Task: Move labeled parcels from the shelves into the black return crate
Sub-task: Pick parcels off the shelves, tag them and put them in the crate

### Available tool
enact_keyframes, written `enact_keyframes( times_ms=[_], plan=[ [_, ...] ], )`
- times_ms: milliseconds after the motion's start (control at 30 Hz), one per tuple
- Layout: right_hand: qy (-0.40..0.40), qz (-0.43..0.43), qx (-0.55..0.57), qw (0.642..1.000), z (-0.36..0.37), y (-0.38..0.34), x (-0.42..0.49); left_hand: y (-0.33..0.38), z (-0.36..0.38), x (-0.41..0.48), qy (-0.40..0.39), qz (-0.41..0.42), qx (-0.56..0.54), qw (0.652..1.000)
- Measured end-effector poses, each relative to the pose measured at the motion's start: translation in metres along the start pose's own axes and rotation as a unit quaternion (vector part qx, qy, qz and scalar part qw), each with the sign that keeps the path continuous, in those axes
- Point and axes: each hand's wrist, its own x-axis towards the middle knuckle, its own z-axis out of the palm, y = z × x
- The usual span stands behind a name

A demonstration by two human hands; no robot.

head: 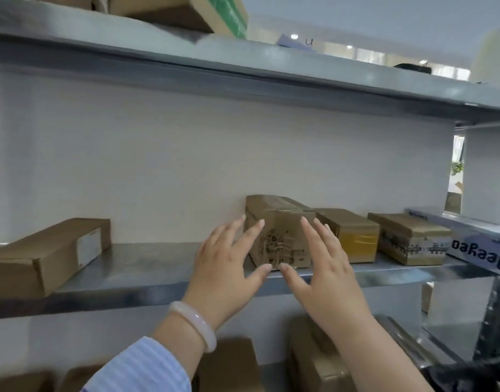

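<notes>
Spanning the whole view, the grey metal shelf unit stood against a pale wall, and its middle board carried four brown cardboard parcels, so by my judgement much of the task was left; the black return crate was not in view, and how many parcels it already held could not be told. More brown boxes lay blurred on the boards above and below. The long brown carton with a white label lay well to the left. The upright brown parcel with dark print stood near the board's front edge, between the left hand and the right hand, both spread wide with fingers splayed, gripping nothing.
</notes>
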Motion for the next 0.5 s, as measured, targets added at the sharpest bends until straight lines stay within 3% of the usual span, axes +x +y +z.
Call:
enact_keyframes(
  times_ms=[267,500],
  plan=[
    [-0.044,0.03,0.187,0.981,0.004,0.059,0.072,0.02,0.052,0.068,0.009,-0.138,-0.095,0.986],
    [-0.064,0.057,0.307,0.948,0.03,0.073,0.086,0.023,0.066,0.069,0.068,-0.153,-0.205,0.964]
  ],
)
